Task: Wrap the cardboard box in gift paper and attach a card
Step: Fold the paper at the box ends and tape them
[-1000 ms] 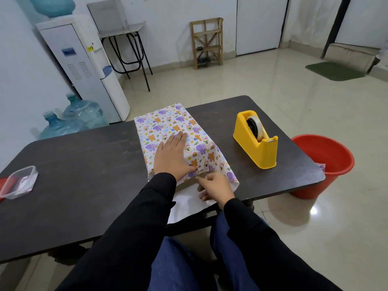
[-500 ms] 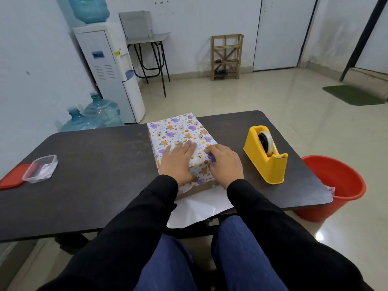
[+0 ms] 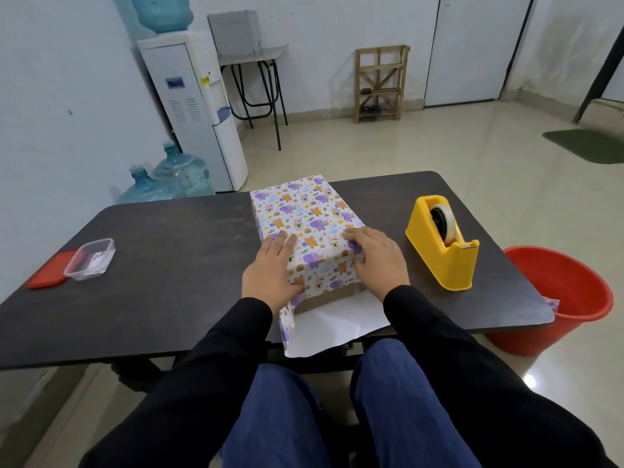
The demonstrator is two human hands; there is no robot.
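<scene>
**Cardboard box (image 3: pixel 332 295) under gift paper (image 3: pixel 304 211), both my hands flat on top**

The box lies lengthwise in the middle of the dark worktop (image 3: pixel 169 265), its long side running away from me. The printed paper covers its top and sides, and only a brown strip of the box shows at the end nearest me. Below that strip the white underside of the paper spreads over the worktop's near edge toward my knees, and one patterned flap hangs at its left corner.

My left hand (image 3: pixel 270 271) rests palm down on the box's left top edge, fingers straight and together, gripping nothing. My right hand (image 3: pixel 378 261) lies on the right top edge in the same way, fingers stretched out and pressing the paper down.

A yellow tape dispenser (image 3: pixel 442 244) stands on the worktop to the right of the box, apart from it. Far to the left sits a clear plastic tub (image 3: pixel 90 263) beside its red lid (image 3: pixel 49 274). A red bucket (image 3: pixel 567 298) stands on the floor by the right end of the worktop.
</scene>
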